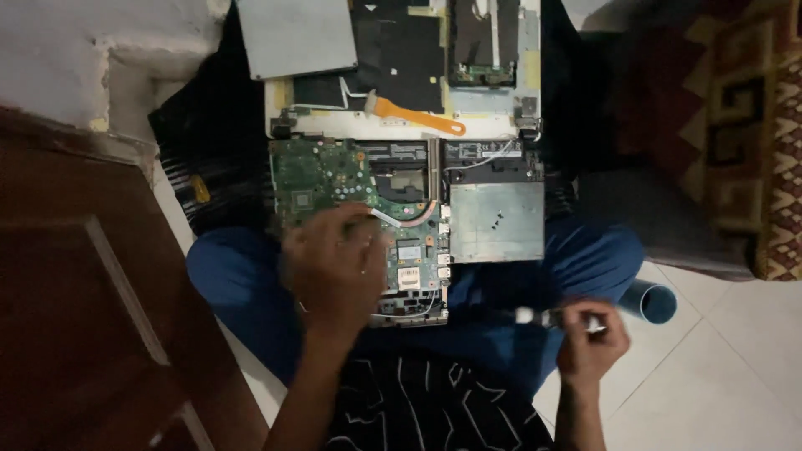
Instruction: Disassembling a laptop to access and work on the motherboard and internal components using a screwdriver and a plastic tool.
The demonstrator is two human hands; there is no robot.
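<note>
From my feed, the biggest thing is the opened laptop chassis with its cream-coloured frame [401, 125], lying across the person's blue-trousered lap [242, 280] on the pale tiled floor [727, 376]. Its cover is already off: the green printed circuit board [322, 179] lies exposed on the left half, a flat grey metal drive plate [496, 221] sits bare on the right half, and a loose grey rectangular panel [294, 38] lies at the far end, partly over the frame. By my reading the stripping-down is well along, while the board and the copper heat pipe [409, 219] look seated in place, so the inner parts remain to be dealt with.

An orange-handled brush [415, 117] lies across the frame, apart from both hands.

The left hand [334, 267] rests on the board's near edge, fingers curled down; motion blur keeps me from telling whether it pinches anything. The right hand [591, 332] hangs off the chassis near the right knee, pinching a small white-tipped tool [535, 316] that is too blurred to identify.

Room is tight on the left, where a dark brown wooden door [100, 317] comes close to the knee; the right side has open tile, with a patterned rug [752, 125] further off.
</note>
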